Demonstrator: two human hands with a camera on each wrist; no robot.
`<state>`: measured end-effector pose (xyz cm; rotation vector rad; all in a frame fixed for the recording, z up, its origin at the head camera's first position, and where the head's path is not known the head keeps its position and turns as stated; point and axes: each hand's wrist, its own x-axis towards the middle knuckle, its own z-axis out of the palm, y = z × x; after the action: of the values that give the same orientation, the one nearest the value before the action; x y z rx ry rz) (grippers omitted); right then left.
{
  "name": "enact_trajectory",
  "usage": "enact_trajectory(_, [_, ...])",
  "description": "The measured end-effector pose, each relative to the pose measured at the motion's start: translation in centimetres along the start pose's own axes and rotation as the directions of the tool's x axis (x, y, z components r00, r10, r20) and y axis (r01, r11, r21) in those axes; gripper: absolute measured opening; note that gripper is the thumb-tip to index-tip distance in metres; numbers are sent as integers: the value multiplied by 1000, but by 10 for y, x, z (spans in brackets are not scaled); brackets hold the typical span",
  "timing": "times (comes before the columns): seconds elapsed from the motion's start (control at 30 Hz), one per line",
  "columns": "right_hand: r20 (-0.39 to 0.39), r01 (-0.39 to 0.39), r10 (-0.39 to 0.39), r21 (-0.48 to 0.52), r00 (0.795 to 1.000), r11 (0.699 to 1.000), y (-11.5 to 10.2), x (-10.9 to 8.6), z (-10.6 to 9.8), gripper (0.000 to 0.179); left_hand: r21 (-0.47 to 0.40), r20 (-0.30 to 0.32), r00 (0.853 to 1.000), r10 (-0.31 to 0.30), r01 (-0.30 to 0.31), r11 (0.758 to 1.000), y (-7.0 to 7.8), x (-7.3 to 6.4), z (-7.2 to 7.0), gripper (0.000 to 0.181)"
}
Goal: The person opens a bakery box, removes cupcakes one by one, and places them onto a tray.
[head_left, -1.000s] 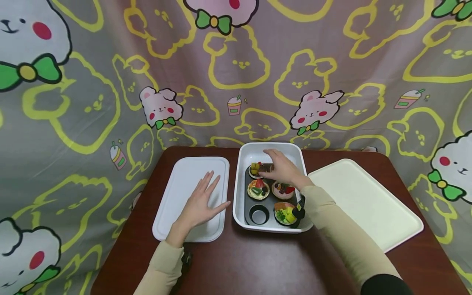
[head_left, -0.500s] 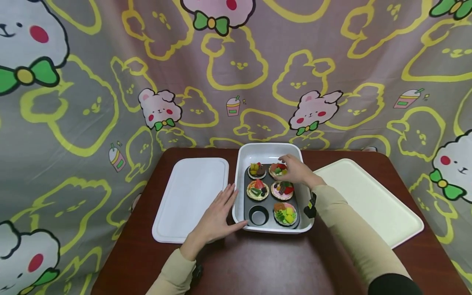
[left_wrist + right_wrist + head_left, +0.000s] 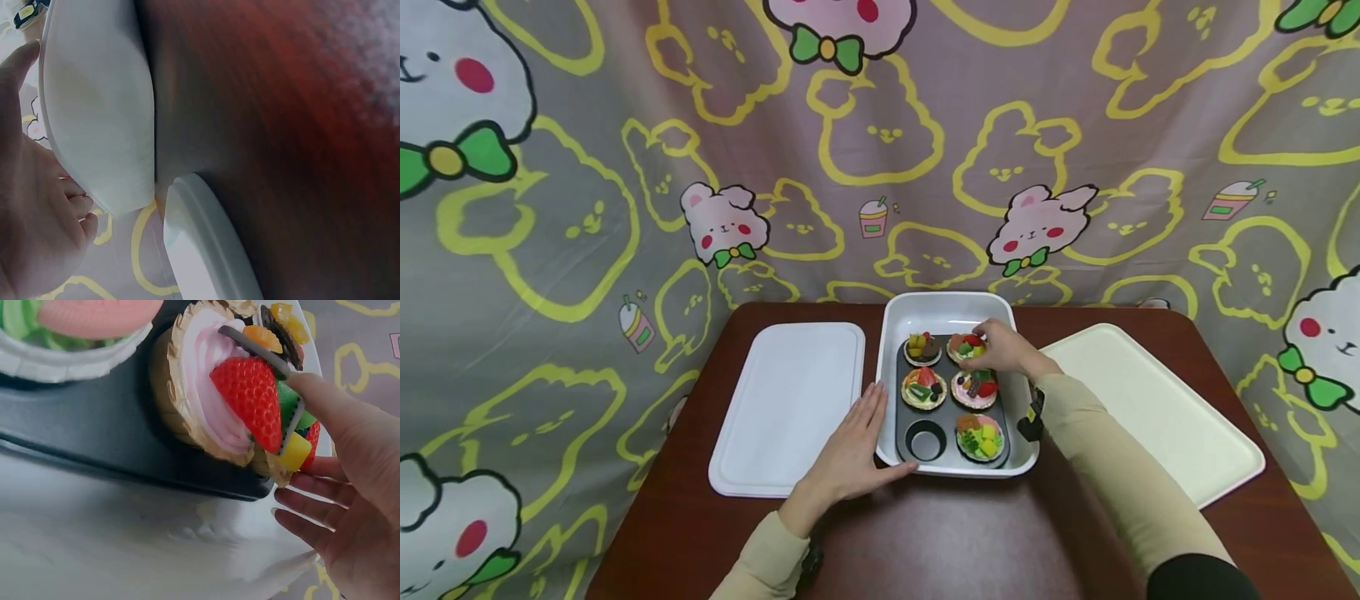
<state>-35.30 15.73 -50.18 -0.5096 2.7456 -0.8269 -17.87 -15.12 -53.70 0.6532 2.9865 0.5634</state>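
Observation:
In the head view, a grey muffin tin with several fruit tarts lies inside a deep white tub. Its near-left cup holds no tart. My right hand grips the far-right fruit tart between thumb and fingers, right at its cup. Close up in the right wrist view, a tart with pink cream and a strawberry sits just in front of it. My left hand rests on the tub's near-left corner, fingers straight along the side and thumb at the front rim.
A white lid-like tray lies flat to the left of the tub. On the right, a cream tray lies at an angle, partly under my right forearm. Patterned cloth hangs behind the brown table.
My right hand has moved right from the far-left tart to the far-right one. My left hand has come from over the white tray to the tub's corner.

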Motion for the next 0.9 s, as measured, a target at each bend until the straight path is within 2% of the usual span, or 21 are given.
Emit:
enact_trajectory(0.13, [15,-40,39,103,999,994,-1,2,2,71,9,5,1000,-7,7,1000,1,-1,0,127])
enact_trajectory(0.23, [9,-76,75,143,997,987,-3,3,4,69,17,4,1000,-4,4,1000,0,0,1,126])
enact_trajectory(0.43, [-53,-87,91,73,994,994,-3,6,11,59,24,3,1000,-1,1,1000,0,0,3,127])
enact_trajectory(0.57, [-86,-94,96,24,992,995,-4,8,14,60,15,-7,1000,6,-6,1000,0,0,3,127])
enact_trajectory(0.73, [-94,-114,112,-25,989,993,-6,7,14,64,41,-25,1000,15,-14,999,0,-1,5,127])
enact_trajectory(0.9, [-109,-105,100,-44,989,993,-5,8,16,54,86,-29,999,17,-14,996,-1,-1,8,127])
